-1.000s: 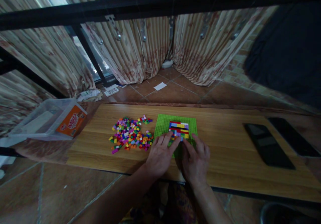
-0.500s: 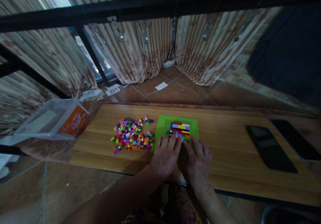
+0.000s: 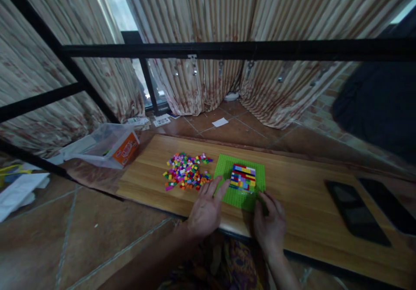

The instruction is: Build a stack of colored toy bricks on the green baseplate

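A green studded baseplate [image 3: 224, 167] lies on the wooden table. On its middle sits a flat block of rows of small multicoloured toy bricks [image 3: 243, 178], with red, yellow, blue, white and black among them. My left hand [image 3: 205, 210] is open, its spread fingers over the plate's left edge beside the built rows, with no brick visible in it. By the lower right corner of the plate is my right hand [image 3: 271, 220], fingers bent and thumb apart from the index finger. Nothing shows between them. A pile of loose bricks [image 3: 185, 171] lies left of the plate.
A clear plastic box [image 3: 97, 145] with an orange label stands beyond the table's left end. Two dark phone-like slabs [image 3: 357, 212] lie at the right. A black metal rail [image 3: 227, 49] crosses in front of striped curtains [image 3: 201, 13]. White paper [image 3: 220, 122] lies on the tiled floor.
My hands have drawn apart and back from the brick rows, which now show fully. The left fingers have spread. The head view has shifted and turned, so the table sits further right in it.
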The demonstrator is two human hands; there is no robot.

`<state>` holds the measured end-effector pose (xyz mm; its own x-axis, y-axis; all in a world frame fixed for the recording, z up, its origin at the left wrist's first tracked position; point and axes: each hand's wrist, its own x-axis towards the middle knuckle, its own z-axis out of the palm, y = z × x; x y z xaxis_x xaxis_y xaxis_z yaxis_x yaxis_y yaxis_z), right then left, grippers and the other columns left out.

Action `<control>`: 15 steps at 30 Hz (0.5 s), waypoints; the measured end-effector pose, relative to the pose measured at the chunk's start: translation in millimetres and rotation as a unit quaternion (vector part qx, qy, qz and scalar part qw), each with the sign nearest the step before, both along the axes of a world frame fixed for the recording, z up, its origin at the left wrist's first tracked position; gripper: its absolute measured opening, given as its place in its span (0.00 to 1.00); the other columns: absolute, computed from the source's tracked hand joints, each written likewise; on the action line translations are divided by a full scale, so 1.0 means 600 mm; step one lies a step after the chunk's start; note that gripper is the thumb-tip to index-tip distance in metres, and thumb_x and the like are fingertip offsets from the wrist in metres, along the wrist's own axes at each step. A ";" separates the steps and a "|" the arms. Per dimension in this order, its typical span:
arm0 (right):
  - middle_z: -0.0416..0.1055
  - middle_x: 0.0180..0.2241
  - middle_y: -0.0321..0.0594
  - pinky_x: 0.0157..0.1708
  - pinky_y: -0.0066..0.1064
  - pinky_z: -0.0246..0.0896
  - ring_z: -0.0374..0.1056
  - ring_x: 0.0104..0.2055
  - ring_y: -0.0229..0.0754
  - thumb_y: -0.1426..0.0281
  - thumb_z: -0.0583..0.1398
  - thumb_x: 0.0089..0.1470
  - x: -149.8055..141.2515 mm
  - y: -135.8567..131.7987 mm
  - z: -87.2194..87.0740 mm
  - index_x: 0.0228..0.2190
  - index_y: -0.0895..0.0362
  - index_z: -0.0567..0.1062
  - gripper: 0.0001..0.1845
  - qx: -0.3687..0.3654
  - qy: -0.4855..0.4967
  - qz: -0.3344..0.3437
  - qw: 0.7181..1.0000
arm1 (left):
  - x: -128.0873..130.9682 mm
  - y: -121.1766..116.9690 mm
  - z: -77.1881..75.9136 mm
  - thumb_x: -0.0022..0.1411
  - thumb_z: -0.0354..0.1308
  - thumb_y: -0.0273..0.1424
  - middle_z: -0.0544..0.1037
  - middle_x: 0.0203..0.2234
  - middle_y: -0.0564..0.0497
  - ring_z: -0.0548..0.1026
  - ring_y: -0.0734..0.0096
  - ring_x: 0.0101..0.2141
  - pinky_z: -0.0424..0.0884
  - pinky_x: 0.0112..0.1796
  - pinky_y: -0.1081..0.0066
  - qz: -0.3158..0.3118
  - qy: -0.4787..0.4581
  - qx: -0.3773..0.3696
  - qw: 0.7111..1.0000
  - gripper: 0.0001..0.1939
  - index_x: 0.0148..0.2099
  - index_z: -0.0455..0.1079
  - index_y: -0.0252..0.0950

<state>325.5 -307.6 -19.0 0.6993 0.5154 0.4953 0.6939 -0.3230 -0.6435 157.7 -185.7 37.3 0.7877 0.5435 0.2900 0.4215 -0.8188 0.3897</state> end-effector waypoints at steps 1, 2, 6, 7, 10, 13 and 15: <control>0.71 0.47 0.53 0.52 0.48 0.62 0.67 0.50 0.51 0.60 0.53 0.61 0.001 -0.002 0.000 0.45 0.60 0.76 0.20 0.002 -0.002 -0.001 1.000 | -0.020 0.008 -0.005 0.57 0.47 0.19 0.59 0.64 0.44 0.61 0.56 0.61 0.61 0.59 0.54 0.020 -0.011 0.003 1.000 0.38 0.69 0.49 0.41; 0.72 0.47 0.53 0.51 0.48 0.63 0.67 0.49 0.52 0.60 0.53 0.61 0.002 -0.005 0.000 0.44 0.60 0.76 0.21 0.003 -0.005 -0.002 1.000 | -0.043 0.019 -0.011 0.59 0.47 0.20 0.60 0.63 0.43 0.61 0.56 0.60 0.62 0.59 0.54 0.045 -0.024 0.008 0.999 0.35 0.68 0.51 0.41; 0.74 0.43 0.53 0.48 0.47 0.64 0.69 0.46 0.52 0.57 0.53 0.60 0.002 -0.011 -0.002 0.43 0.62 0.77 0.23 0.004 -0.032 -0.003 0.999 | -0.143 0.085 -0.033 0.62 0.47 0.24 0.65 0.59 0.40 0.64 0.56 0.58 0.65 0.57 0.54 0.194 -0.066 0.023 0.979 0.28 0.65 0.57 0.36; 0.74 0.43 0.53 0.48 0.46 0.65 0.70 0.45 0.52 0.57 0.53 0.61 -0.001 -0.011 -0.001 0.42 0.62 0.77 0.23 0.009 -0.043 0.001 0.999 | -0.165 0.103 -0.037 0.62 0.47 0.25 0.66 0.58 0.40 0.65 0.56 0.57 0.66 0.56 0.54 0.239 -0.064 0.023 0.969 0.27 0.63 0.59 0.35; 0.75 0.42 0.51 0.48 0.44 0.64 0.70 0.44 0.50 0.60 0.54 0.61 -0.022 -0.002 0.008 0.42 0.61 0.77 0.19 0.036 -0.080 0.039 0.995 | -0.211 0.138 -0.045 0.61 0.48 0.25 0.69 0.55 0.38 0.68 0.55 0.54 0.67 0.55 0.52 0.323 -0.026 0.026 0.946 0.25 0.60 0.63 0.32; 0.75 0.42 0.48 0.49 0.43 0.64 0.70 0.44 0.48 0.64 0.55 0.61 -0.059 0.027 0.025 0.43 0.58 0.77 0.15 0.042 -0.097 0.119 0.987 | -0.220 0.145 -0.052 0.61 0.48 0.24 0.70 0.54 0.40 0.69 0.55 0.52 0.67 0.53 0.53 0.324 0.013 0.024 0.946 0.23 0.59 0.64 0.33; 0.76 0.42 0.48 0.47 0.42 0.64 0.70 0.44 0.47 0.64 0.54 0.62 -0.084 0.058 0.040 0.42 0.57 0.77 0.15 0.024 -0.095 0.167 0.981 | -0.210 0.140 -0.055 0.62 0.47 0.25 0.70 0.55 0.41 0.69 0.55 0.52 0.67 0.52 0.53 0.316 0.020 0.024 0.948 0.22 0.58 0.65 0.34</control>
<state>274.9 -272.6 5.0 0.3881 0.6737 0.6289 0.8644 -0.0294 -0.5019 31.8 -101.9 4.5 0.3207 0.8975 0.3028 0.8473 -0.4147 0.3319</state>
